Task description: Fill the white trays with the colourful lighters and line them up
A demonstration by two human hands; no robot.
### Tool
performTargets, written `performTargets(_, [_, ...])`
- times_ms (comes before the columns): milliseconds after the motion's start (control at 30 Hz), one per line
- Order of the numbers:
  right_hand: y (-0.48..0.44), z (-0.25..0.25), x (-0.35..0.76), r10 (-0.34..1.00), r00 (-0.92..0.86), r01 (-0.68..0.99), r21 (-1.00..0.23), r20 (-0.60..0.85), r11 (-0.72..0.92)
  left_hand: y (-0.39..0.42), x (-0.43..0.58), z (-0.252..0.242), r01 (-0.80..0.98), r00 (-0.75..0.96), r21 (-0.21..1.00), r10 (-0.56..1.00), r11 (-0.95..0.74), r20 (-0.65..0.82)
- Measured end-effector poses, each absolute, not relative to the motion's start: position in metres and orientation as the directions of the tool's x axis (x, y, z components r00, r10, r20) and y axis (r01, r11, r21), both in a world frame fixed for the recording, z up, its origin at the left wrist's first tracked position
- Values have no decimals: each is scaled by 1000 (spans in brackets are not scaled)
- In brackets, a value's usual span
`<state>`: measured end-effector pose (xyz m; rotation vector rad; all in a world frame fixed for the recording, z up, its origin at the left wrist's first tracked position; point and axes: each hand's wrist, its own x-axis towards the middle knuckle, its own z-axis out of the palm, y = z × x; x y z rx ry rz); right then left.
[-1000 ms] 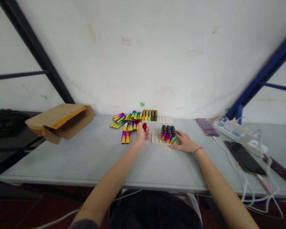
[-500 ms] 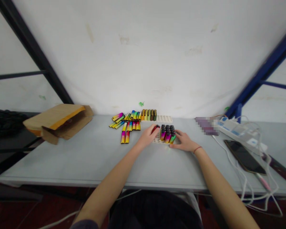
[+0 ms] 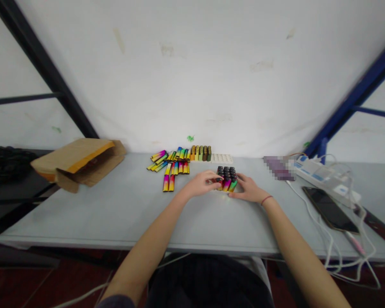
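Red lighter (image 3: 219, 180) just came across from beside the loose pile (image 3: 178, 167) to the near white tray (image 3: 222, 192); a second ago the left hand (image 3: 204, 184) had it over by that pile, now it's at the left front corner of the black-topped upright lighters (image 3: 228, 174); so it looks like that piece is right about at its place in the block, though the fingers hide its bottom end and I can't tell if it's seated.

Left hand's thumb and fingers look closed around the lighter's top, wrist low, forearm slanting in from the lower left; right hand (image 3: 249, 190) hasn't really budged, fingers spread and curved along the block's right side with the thumb toward the front, not clutching any one piece; kinda bracing the lot, I'd guess.
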<state>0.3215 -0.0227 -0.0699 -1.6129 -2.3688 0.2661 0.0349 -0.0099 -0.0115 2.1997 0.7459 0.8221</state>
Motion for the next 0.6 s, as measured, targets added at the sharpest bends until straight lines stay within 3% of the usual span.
performTargets(133, [-22,-71,322,928,-357,879,-297,112,374,-13,35,-8,317,652,715,691,-623,313])
performTargets(367, [-22,-71,322,924,-362,870,-312,125,382,-18,38,-4,277,564,804,766,-526,307])
performTargets(600, [-23,-69,321,925,-360,872,-310,122,380,-22,38,1,328,600,663,691,-672,404])
